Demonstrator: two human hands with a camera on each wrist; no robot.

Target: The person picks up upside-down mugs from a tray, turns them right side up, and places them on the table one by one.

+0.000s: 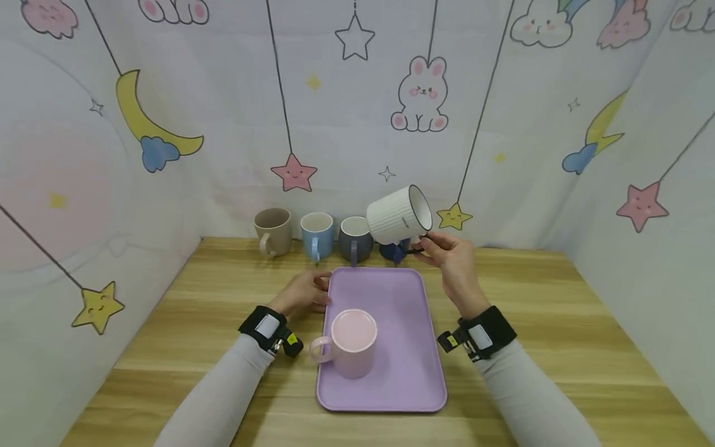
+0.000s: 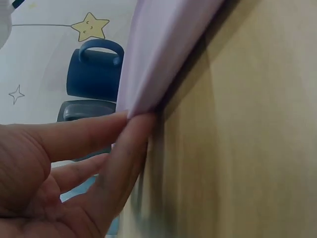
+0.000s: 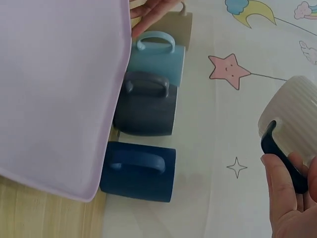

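Observation:
Up off the table, my right hand (image 1: pixel 457 264) grips a white ribbed mug (image 1: pixel 391 218) by its dark handle (image 3: pixel 280 151). The mug is tilted, with its dark-rimmed mouth toward the right. My left hand (image 1: pixel 303 292) pinches the left edge of a lilac tray (image 1: pixel 402 354) between thumb and fingers, seen close in the left wrist view. On the tray's left part stands a pink mug (image 1: pixel 354 354), its handle pointing left over the tray's edge. Behind the white mug, a navy mug (image 3: pixel 141 173) is mostly hidden in the head view.
Along the back of the wooden table (image 1: pixel 519 310) stand a beige mug (image 1: pixel 274 230), a light blue mug (image 1: pixel 317 239) and a dark grey mug (image 1: pixel 357 241), in line with the navy one. A patterned cloth backdrop (image 1: pixel 346 112) hangs close behind them.

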